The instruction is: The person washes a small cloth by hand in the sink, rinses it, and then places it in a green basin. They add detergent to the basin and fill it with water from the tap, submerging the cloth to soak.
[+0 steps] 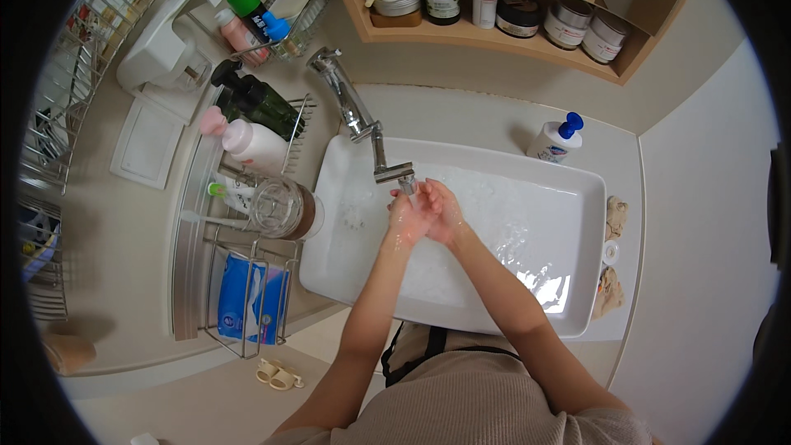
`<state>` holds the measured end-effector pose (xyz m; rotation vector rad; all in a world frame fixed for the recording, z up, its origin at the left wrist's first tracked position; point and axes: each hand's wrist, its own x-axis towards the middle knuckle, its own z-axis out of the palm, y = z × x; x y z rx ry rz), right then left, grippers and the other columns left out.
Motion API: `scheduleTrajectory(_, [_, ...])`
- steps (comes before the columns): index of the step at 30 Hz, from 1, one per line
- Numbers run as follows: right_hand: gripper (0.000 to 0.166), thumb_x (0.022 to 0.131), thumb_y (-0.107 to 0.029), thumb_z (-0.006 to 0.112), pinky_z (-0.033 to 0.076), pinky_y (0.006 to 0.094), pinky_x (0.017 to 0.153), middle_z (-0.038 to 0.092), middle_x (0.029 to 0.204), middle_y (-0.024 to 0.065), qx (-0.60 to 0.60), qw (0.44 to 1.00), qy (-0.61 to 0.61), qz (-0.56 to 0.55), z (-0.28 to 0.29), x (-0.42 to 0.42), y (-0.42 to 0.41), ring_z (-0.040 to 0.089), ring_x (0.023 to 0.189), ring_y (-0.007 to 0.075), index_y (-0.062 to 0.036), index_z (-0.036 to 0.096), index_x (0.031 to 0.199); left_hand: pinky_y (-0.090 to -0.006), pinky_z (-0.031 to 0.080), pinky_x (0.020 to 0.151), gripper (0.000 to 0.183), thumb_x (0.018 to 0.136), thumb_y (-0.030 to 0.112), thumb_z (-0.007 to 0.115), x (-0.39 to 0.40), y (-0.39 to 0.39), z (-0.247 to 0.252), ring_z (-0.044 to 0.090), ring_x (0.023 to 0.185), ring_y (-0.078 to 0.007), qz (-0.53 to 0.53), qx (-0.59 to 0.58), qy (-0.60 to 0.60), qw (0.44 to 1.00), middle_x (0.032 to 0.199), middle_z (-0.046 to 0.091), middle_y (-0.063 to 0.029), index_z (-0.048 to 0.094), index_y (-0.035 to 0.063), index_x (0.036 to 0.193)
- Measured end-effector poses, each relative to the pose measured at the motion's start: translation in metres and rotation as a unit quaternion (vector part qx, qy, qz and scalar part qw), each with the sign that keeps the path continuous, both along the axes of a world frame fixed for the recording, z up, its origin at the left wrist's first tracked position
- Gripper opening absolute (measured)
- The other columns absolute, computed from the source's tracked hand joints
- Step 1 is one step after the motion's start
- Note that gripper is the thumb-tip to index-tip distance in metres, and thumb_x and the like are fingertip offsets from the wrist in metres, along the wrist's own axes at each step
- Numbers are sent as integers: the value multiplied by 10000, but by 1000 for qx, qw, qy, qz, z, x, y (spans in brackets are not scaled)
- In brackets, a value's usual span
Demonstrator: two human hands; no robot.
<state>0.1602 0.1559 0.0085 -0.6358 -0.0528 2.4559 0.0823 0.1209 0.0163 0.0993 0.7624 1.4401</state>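
Observation:
My left hand (pixel 411 216) and my right hand (pixel 445 213) are cupped side by side, touching each other, right under the spout of a chrome faucet (pixel 394 172). Both are wet, and neither grips an object. Their fingers curl upward, partly hidden by the spout. Below them is a white rectangular washbasin (pixel 575 247) with water and some foam in it. A white pump bottle with a blue head (pixel 554 141) stands on the counter behind the basin, at the right.
Left of the basin, wire racks hold a pink-topped pump bottle (pixel 256 145), a dark green pump bottle (pixel 266 102), a glass jar (pixel 278 207) and a blue tissue pack (pixel 244 300). A wooden cabinet shelf (pixel 395 37) with jars hangs above. Crumpled beige items (pixel 610 293) lie at the right edge.

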Motion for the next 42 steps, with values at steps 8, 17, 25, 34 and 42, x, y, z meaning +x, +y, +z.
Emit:
scheduleTrajectory(8, [332,897,-386,405,458,356,520,539,738,71,-62,995,14,-72,57,-5,-34,545,584,209,-72,506,937,-297,257,392,273,883,218,540,12,36,-7,332,438,-131,120,-31,10,992,557,406,-11,428,101,663])
scheduleTrajectory(17, [365,922,-480,361,459,315,541,529,718,56,-59,998,-14,-13,15,-7,-22,532,583,196,-149,503,980,-291,281,441,377,906,313,497,14,28,-18,372,478,-105,99,-56,682,722,508,394,16,434,64,630])
scheduleTrajectory(25, [419,914,-476,426,486,322,614,554,783,77,-78,995,43,-31,39,-7,-49,551,642,202,-81,502,1030,-243,222,395,338,906,253,468,6,42,14,254,418,-101,132,15,56,990,508,317,10,364,111,617])
scheduleTrajectory(34, [494,868,-517,508,486,310,699,560,871,82,-4,995,103,16,19,-4,-34,565,765,208,-82,492,1102,-246,284,443,352,902,278,475,13,36,22,355,464,-111,167,-28,425,889,512,373,13,402,96,611])
scheduleTrajectory(42, [371,905,-464,434,465,321,605,529,784,62,-35,993,107,-27,27,-11,-40,533,669,188,-170,449,1130,-253,307,468,369,906,281,467,4,41,-1,399,506,-122,139,3,151,979,549,442,-15,411,84,599])
